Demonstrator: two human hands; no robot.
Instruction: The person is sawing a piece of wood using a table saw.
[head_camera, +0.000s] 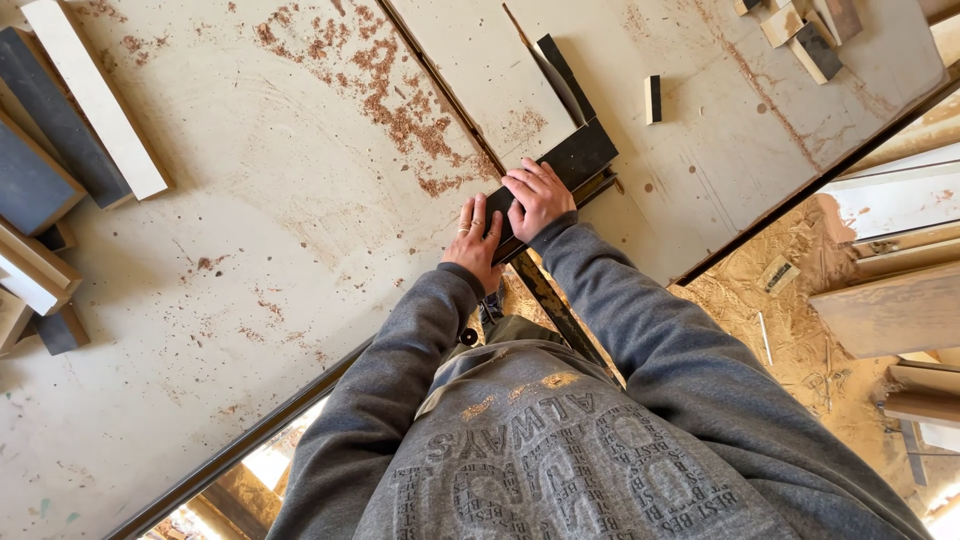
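Left hand (474, 243) and right hand (537, 196) press flat, fingers extended, on dark panel (560, 170) on desk (300, 230); nothing gripped. Blade apparently hidden; keep fingers clear of slot.

A single head-worn camera looks steeply down along the person's own grey sweatshirt front and sleeves, close enough that the torso fills the lower frame. The view faces out over the pale, sawdust-strewn bench (250, 250), which lies at arm's length and fills the upper frame. At right, the sawdust-covered floor (790, 330) lies farther below.
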